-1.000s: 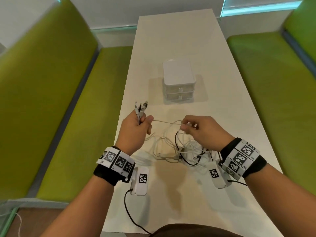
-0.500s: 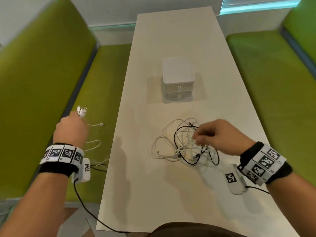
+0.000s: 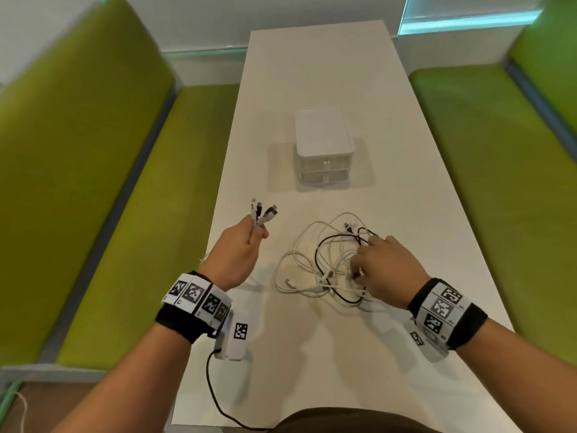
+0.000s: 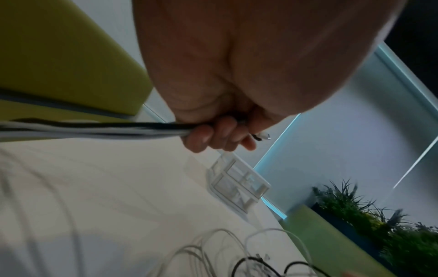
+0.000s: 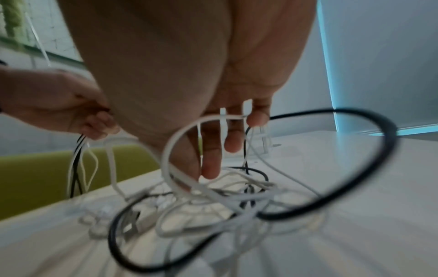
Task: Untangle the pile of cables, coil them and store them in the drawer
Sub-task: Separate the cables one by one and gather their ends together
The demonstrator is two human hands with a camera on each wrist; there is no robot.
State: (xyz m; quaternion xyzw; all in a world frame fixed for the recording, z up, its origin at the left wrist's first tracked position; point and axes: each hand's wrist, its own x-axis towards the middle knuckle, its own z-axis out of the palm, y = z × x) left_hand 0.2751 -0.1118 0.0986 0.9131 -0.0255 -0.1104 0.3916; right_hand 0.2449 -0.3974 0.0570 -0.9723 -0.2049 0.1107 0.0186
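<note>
White table (image 3: 312, 73): closed drawer unit (image 3: 324, 145), contents unseen.

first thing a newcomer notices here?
Probably the tangled pile of cables, white and black loops on the white table, with the right hand reaching into it, fingers extended among the loops. Next, the left hand raised at the table's left edge, gripping a bundle of cable ends with the plugs sticking up. Behind both sits the small white drawer unit, drawers closed.
</note>
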